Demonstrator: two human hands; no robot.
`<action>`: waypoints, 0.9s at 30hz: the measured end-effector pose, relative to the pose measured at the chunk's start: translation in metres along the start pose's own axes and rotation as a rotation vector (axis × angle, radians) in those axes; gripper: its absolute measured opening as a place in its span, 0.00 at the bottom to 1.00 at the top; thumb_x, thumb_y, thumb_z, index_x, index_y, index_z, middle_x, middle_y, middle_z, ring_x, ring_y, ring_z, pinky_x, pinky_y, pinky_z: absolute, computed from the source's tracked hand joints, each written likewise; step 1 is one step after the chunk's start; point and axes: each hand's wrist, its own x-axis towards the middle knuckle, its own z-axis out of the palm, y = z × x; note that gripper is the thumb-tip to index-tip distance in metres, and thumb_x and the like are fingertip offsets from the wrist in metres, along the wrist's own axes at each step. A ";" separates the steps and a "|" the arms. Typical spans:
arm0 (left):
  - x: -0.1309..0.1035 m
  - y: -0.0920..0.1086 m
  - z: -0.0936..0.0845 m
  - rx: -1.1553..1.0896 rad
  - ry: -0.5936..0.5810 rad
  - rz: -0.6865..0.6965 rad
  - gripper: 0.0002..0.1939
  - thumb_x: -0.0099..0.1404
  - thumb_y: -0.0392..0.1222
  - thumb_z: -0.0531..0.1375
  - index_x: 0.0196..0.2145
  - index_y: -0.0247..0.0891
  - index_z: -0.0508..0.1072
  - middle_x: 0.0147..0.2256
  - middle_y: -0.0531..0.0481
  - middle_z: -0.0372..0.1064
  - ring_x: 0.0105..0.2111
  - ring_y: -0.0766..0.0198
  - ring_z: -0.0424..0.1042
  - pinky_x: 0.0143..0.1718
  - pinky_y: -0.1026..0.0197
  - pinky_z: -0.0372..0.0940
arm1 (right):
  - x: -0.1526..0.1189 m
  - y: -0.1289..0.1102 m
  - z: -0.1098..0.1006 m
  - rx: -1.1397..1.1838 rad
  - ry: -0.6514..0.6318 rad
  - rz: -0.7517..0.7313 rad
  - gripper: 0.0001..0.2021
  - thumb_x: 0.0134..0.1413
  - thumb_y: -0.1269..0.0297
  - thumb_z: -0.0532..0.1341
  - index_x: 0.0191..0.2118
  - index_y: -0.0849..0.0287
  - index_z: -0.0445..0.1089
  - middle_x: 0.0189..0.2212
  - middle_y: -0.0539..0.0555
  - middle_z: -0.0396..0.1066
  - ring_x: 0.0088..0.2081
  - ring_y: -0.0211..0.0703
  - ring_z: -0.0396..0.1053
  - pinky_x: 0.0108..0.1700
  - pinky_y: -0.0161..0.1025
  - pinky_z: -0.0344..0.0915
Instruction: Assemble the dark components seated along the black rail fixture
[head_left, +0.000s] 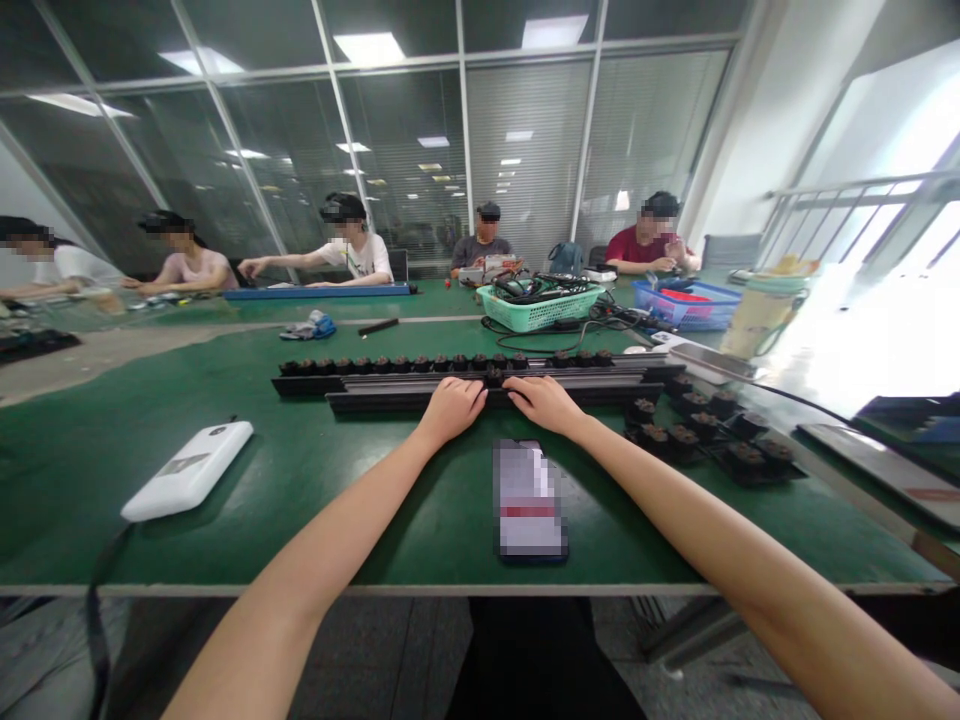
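Long black rails (390,402) lie side by side across the green table. My left hand (454,407) is closed at the front rail, fingers curled over its upper edge and thumb low in front. My right hand (546,402) grips the same rail a little further right, its fingers bent too. In the gap between my hands sits a small black knobbed part (495,377), close to both sets of fingertips; whether they touch it I cannot tell. Similar black parts (401,364) stand in a row along the back rail.
More black parts (701,425) are grouped at right. A phone (531,500) lies between my forearms, a white power bank (189,470) at left. Behind the rails stand a green basket (540,310) of cables and a blue basket (694,308). Several people sit across the table.
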 end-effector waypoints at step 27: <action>0.001 0.003 -0.003 0.012 -0.017 -0.001 0.18 0.78 0.46 0.46 0.45 0.37 0.73 0.39 0.42 0.75 0.43 0.54 0.74 0.49 0.51 0.62 | 0.001 0.003 -0.004 0.008 -0.023 -0.013 0.18 0.72 0.60 0.51 0.60 0.53 0.70 0.51 0.56 0.78 0.51 0.46 0.74 0.52 0.39 0.63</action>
